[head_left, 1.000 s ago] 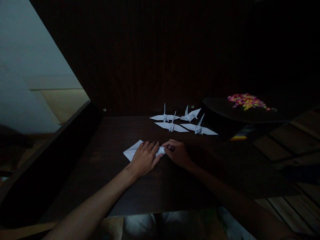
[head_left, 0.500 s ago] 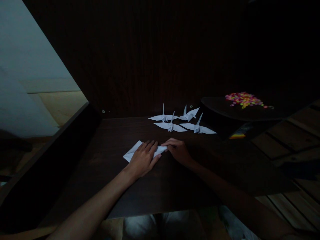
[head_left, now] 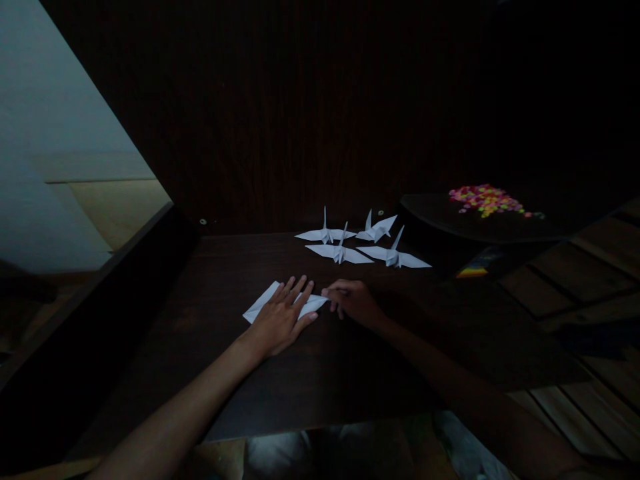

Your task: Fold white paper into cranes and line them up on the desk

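A white sheet of origami paper [head_left: 259, 304], folded into a long pointed shape, lies on the dark wooden tabletop [head_left: 280, 393]. Pressed flat over its middle, my left hand [head_left: 283, 316] is open with its fingers spread, so part of the paper is hidden. My right hand [head_left: 354, 301] has its fingers curled in at the paper's narrow right tip, the index finger touching it. Behind both hands stand several finished white paper cranes, among them a front left crane [head_left: 341, 253], a front right crane [head_left: 394, 257], a back left crane [head_left: 325, 235] and a back right crane [head_left: 377, 231].
On a raised dark shelf [head_left: 435, 220] to the right sits a pile of small colourful pieces [head_left: 486, 200]. A multicoloured item [head_left: 473, 272] is tucked below it. A dark panel [head_left: 280, 120] rises behind the tabletop, and a low side board [head_left: 100, 300] borders the left.
My left fingers have spread slightly wider on the paper. The right fingers have loosened a little and shifted at the paper's tip. The view has moved slightly; the cranes stay in place.
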Demonstrator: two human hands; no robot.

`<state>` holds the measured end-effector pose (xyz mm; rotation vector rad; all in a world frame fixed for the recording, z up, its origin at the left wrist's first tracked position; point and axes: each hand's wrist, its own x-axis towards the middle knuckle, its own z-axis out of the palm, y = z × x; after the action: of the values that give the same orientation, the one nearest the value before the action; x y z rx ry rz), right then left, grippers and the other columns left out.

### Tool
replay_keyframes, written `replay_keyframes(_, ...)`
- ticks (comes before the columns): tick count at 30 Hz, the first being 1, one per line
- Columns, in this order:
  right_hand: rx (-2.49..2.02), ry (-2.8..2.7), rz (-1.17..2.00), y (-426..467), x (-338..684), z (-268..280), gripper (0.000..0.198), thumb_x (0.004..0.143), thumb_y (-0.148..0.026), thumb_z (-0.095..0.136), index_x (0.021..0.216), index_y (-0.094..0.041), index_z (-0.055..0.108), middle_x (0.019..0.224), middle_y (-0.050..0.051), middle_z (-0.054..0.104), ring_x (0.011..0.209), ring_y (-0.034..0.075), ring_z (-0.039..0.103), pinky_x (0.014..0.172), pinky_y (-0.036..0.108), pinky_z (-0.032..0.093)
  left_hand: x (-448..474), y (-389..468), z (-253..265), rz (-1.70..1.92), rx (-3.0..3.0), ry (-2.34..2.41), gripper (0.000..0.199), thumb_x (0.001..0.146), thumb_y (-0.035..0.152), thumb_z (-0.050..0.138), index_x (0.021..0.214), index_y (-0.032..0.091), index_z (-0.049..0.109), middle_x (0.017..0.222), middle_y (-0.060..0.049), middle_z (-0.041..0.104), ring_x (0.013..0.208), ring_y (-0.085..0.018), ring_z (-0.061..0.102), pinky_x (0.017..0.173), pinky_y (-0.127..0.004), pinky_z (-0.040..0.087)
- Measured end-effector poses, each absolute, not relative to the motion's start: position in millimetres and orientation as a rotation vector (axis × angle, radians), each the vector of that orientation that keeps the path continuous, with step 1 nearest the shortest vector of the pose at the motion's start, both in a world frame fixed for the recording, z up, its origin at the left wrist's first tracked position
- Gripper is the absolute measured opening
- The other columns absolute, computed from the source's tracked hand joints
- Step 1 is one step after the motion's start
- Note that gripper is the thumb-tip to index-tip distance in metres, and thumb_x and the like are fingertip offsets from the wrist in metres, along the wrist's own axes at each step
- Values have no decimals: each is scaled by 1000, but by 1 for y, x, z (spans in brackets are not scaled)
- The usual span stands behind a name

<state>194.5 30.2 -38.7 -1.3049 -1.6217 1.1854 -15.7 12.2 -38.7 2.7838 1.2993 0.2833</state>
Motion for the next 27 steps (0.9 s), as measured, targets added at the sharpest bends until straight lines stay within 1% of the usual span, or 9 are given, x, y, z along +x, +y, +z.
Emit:
replay_keyframes(2,-1324,-1571,1318,30,194,-38,29,79,-42,61,73,-14,65,49,-2,58,33,8,49,35,20,38,-17,13,-39,263,2763,1277,63,99,53,26,150,15,24,155,-14,24,143,-32,20,114,-52,26)
replay_keyframes(4,-1291,-1523,1404,30,195,-38,32,75,-45,65,75,-13,65,48,-2,59,37,11,54,36,21,43,-19,13,-39,242,2752,1248,64,98,54,26,150,16,22,156,-13,21,144,-32,17,114,-52,24)
replay_keyframes(6,-1255,-1479,1455,30,195,-38,33,70,-46,69,76,-13,65,51,-1,60,41,13,58,37,23,47,-19,13,-39,229,2752,1221,66,98,55,26,151,17,21,156,-12,21,144,-31,16,115,-52,23)
replay_keyframes(9,-1243,-1458,1498,30,196,-37,32,67,-43,71,74,-13,64,51,-1,60,42,13,59,38,23,48,-19,13,-38,213,2761,1201,67,97,58,26,150,17,22,156,-12,23,144,-31,16,115,-53,21)
replay_keyframes(11,-1242,-1465,1516,31,196,-36,29,67,-41,71,74,-13,65,51,-2,60,42,12,58,38,23,48,-20,13,-38,202,2765,1190,67,97,58,26,150,18,22,155,-11,24,144,-31,17,115,-53,20)
replay_keyframes(17,-1206,-1489,1609,31,195,-39,28,67,-39,71,75,-13,64,61,1,65,42,11,59,36,21,48,-23,15,-38,206,2761,1113,61,99,52,23,151,20,17,157,-9,21,145,-28,14,116,-50,16)
replay_keyframes(23,-1162,-1573,1645,31,201,-40,34,70,-43,72,82,-13,65,64,1,65,43,11,58,36,22,47,-28,20,-35,195,2744,1009,59,101,49,21,152,23,11,157,-6,18,146,-25,11,117,-48,13)
replay_keyframes(27,-1145,-1633,1652,31,204,-37,38,74,-47,69,89,-13,65,69,2,67,43,9,56,36,21,46,-29,23,-33,166,2723,980,58,101,47,20,152,22,11,158,-6,15,146,-23,8,118,-46,10)
